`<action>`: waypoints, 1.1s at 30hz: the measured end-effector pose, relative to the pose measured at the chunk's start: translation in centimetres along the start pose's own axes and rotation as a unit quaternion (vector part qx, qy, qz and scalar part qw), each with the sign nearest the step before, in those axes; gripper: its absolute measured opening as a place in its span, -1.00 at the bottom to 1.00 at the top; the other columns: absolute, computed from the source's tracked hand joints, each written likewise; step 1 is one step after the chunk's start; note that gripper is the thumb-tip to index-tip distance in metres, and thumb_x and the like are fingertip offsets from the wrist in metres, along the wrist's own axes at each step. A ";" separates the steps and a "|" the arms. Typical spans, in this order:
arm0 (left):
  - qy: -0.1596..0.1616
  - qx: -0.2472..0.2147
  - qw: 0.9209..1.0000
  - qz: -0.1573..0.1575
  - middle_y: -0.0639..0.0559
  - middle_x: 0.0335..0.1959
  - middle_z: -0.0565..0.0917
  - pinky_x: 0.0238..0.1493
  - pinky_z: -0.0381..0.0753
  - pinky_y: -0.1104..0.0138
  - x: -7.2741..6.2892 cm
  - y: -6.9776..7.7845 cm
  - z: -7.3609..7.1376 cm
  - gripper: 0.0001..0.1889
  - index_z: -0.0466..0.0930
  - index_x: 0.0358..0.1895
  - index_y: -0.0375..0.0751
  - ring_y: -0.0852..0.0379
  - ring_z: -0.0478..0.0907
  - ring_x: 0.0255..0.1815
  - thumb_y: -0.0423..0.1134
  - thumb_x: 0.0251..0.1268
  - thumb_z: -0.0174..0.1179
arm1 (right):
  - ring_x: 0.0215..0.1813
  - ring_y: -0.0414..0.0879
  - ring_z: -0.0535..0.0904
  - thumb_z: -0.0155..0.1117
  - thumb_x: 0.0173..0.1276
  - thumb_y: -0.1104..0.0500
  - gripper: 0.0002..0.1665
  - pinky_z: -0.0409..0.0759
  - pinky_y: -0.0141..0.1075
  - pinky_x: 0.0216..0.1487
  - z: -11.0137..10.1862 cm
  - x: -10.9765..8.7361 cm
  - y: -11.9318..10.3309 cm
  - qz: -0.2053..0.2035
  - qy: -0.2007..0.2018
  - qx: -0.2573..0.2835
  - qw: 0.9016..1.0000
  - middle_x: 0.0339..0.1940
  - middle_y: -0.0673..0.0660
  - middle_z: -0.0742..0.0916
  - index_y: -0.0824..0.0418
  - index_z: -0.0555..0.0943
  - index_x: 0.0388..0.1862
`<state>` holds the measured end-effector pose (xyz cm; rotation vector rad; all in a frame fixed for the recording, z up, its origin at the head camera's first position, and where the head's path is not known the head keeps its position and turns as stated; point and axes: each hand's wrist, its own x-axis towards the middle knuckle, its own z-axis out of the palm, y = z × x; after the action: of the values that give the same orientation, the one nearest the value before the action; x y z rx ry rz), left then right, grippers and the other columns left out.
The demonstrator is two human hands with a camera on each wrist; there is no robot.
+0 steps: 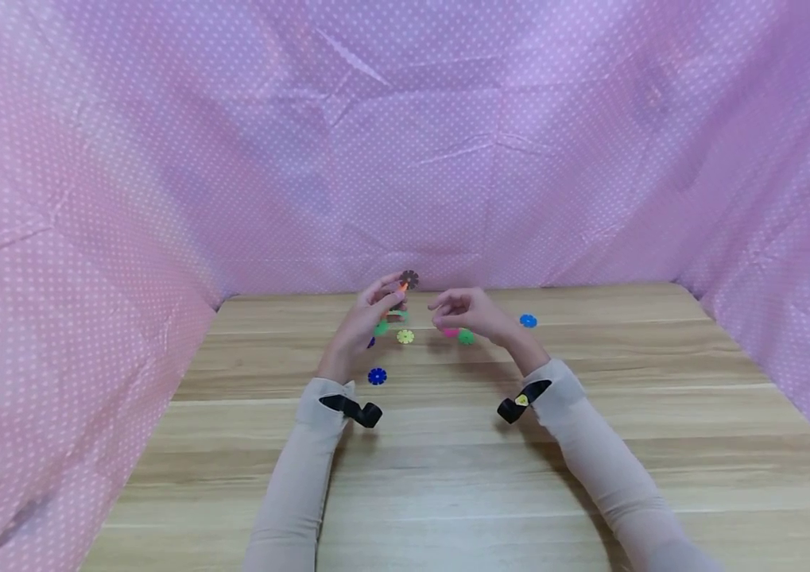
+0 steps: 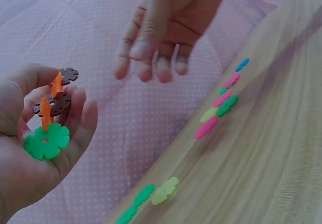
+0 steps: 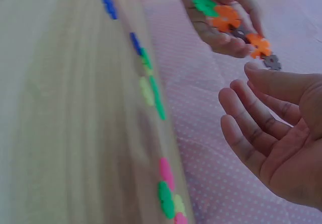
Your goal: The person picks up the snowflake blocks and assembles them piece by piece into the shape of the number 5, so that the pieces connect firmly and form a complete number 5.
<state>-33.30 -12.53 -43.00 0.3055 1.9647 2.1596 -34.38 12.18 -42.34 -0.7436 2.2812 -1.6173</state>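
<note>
My left hand (image 1: pixel 367 316) holds a chain of interlocked snowflake discs above the table's far part. In the left wrist view the chain runs from a green disc (image 2: pixel 47 141) near the palm through orange discs (image 2: pixel 57 85) and a brown disc (image 2: pixel 53 104) to another brown disc (image 2: pixel 69 75) at the tip. The thumb and fingers pinch it about an orange piece. My right hand (image 1: pixel 472 311) hovers to the right of the chain, apart from it. Its fingers are loosely bent with nothing between them, as the right wrist view shows the bare palm (image 3: pixel 297 153).
Loose discs lie on the wooden table (image 1: pixel 419 492): dark blue (image 1: pixel 377 376), yellow (image 1: pixel 405 337), green (image 1: pixel 466 338), pink (image 1: pixel 451 332) and light blue (image 1: pixel 529 321). Several more are near the far edge. A pink dotted cloth (image 1: pixel 405 159) hangs behind and at both sides.
</note>
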 end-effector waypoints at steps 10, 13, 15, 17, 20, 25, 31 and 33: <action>0.039 0.006 0.999 0.013 -0.18 0.25 0.52 0.30 0.57 0.21 0.1 0.3 -0.5 -0.50 0.34 0.50 -0.02 0.13 0.49 0.13 -0.19 0.57 0.10 | -0.13 -0.10 0.74 0.39 0.32 0.39 -0.63 0.72 -0.35 -0.01 3.3 0.4 -0.3 -0.048 -0.135 -0.091 0.985 -0.11 0.38 0.78 0.50 0.61 0.09; 0.035 0.002 0.999 0.019 -0.28 0.35 0.49 0.24 0.59 0.27 0.0 0.4 -0.5 -0.48 0.30 0.52 -0.03 0.13 0.50 0.15 -0.18 0.58 0.10 | -0.14 -0.06 0.75 0.43 0.30 0.37 -0.59 0.73 -0.31 0.00 4.4 0.5 -0.4 -0.050 -0.177 -0.106 0.977 -0.16 0.34 0.79 0.49 0.61 0.10; 0.035 0.000 0.999 0.020 -0.27 0.34 0.51 0.18 0.60 0.31 0.1 0.3 -0.5 -0.48 0.29 0.52 -0.04 0.13 0.51 0.14 -0.17 0.58 0.10 | -0.12 -0.06 0.74 0.45 0.28 0.34 -0.56 0.73 -0.31 0.03 5.1 0.5 -0.2 -0.048 -0.195 -0.119 0.973 -0.15 0.32 0.79 0.46 0.60 0.11; 0.036 -0.001 0.999 0.021 -0.20 0.29 0.55 0.16 0.60 0.32 0.0 0.2 -0.5 -0.48 0.29 0.52 -0.01 0.12 0.51 0.15 -0.16 0.58 0.09 | -0.11 -0.08 0.73 0.48 0.26 0.32 -0.53 0.73 -0.34 0.03 5.7 0.7 0.0 -0.046 -0.205 -0.130 0.969 -0.13 0.31 0.78 0.44 0.61 0.13; 0.039 -0.006 0.999 0.021 -0.12 0.23 0.57 0.19 0.59 0.27 0.0 0.2 -0.5 -0.51 0.31 0.50 0.02 0.05 0.49 0.19 -0.17 0.59 0.08 | -0.12 -0.12 0.70 0.49 0.26 0.32 -0.51 0.72 -0.37 0.00 6.5 1.0 0.4 -0.052 -0.215 -0.142 0.965 -0.12 0.33 0.76 0.43 0.61 0.15; 0.036 -0.009 0.999 0.027 -0.30 0.35 0.47 0.10 0.61 0.33 0.0 0.2 -0.5 -0.52 0.33 0.49 0.07 -0.03 0.45 0.24 -0.19 0.59 0.06 | -0.20 -0.21 0.64 0.51 0.26 0.28 -0.49 0.69 -0.43 -0.10 7.4 1.6 0.4 -0.070 -0.220 -0.168 0.958 -0.15 0.24 0.74 0.38 0.63 0.17; 0.025 0.021 0.999 0.013 -0.11 0.30 0.53 -0.18 0.57 0.44 -0.3 0.4 -0.6 -0.53 0.39 0.45 0.13 -0.01 0.50 0.02 -0.15 0.56 0.13 | -0.38 -0.20 0.39 0.43 0.33 0.31 -0.60 0.42 -0.47 -0.32 8.6 2.2 0.2 -0.116 -0.258 -0.179 0.942 -0.42 0.11 0.58 0.34 0.64 0.14; 0.018 0.030 0.999 0.009 -0.03 0.28 0.54 -0.12 0.54 0.40 -0.5 0.4 -0.7 -0.54 0.41 0.44 0.16 -0.06 0.49 0.05 -0.13 0.54 0.15 | -0.39 -0.19 0.36 0.39 0.35 0.33 -0.60 0.37 -0.46 -0.34 8.9 2.3 0.1 -0.133 -0.271 -0.181 0.936 -0.44 0.11 0.54 0.34 0.63 0.16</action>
<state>-33.00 -13.37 -42.64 0.2972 2.0574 2.1352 -32.09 3.78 -45.36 -1.4358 2.1289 -0.9048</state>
